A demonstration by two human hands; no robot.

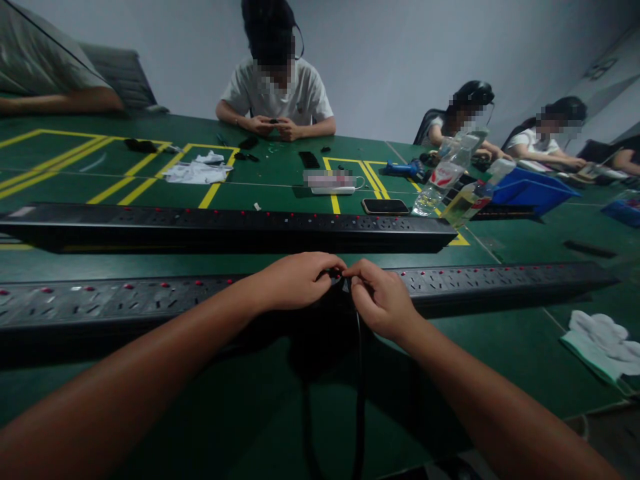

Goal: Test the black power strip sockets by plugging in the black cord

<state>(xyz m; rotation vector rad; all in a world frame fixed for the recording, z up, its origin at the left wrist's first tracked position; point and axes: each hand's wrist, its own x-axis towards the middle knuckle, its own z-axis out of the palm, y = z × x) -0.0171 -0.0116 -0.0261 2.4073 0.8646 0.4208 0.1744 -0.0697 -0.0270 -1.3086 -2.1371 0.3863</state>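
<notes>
My left hand [295,280] and my right hand [381,299] meet at the middle of the near long black power strip [150,300], which lies across the green table [500,347]. Both hands have their fingers curled and pinched together on a small dark part [343,280] at the strip's front edge. A black cable [358,373] hangs down from that spot toward me. A second long black power strip [225,227] lies parallel just behind the first. What exactly the fingers grip is hidden by the knuckles and the dim light.
White gloves [603,343] lie at the right edge. A phone [385,206], plastic bottles [445,175], a blue bin [533,189] and a white cloth [197,171] sit farther back. A person opposite [276,93] and others at the right work with their own hands.
</notes>
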